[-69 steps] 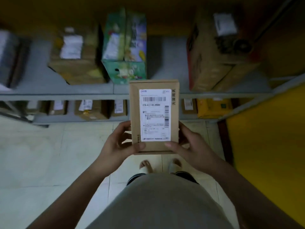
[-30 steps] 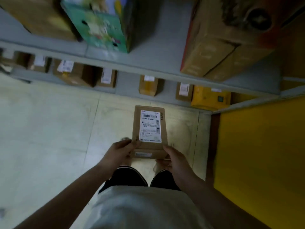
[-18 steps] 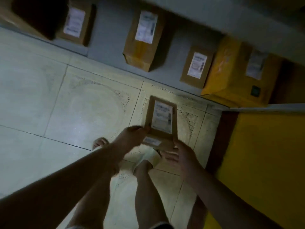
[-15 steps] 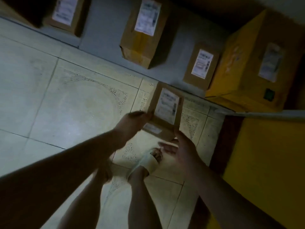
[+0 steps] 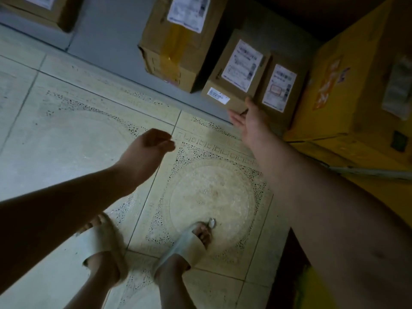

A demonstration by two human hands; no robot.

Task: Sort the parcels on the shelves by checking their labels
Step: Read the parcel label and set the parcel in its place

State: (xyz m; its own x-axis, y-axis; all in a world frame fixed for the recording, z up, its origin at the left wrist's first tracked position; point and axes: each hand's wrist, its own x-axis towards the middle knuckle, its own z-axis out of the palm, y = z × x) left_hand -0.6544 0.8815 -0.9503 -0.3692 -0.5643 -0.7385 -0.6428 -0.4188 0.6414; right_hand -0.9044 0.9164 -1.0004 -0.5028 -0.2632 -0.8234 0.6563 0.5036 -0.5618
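Note:
The small brown parcel [image 5: 236, 72] with a white label stands on the grey bottom shelf [image 5: 107, 34], between a larger taped carton [image 5: 171, 47] and another labelled brown parcel [image 5: 279, 88]. My right hand [image 5: 249, 121] is flat with straight fingers, its tips touching the small parcel's near lower corner. My left hand [image 5: 148, 150] hangs over the floor tiles with loosely curled fingers and holds nothing.
A big yellow carton [image 5: 347, 90] fills the shelf's right end, by a yellow wall. Another brown parcel [image 5: 44, 10] sits at the shelf's far left. My sandalled feet [image 5: 189, 239] stand on patterned tiles in front of the shelf.
The small parcel left both hands and now stands on the bottom shelf beside the other labelled parcel. My left hand drew back; my right hand opened against the parcel.

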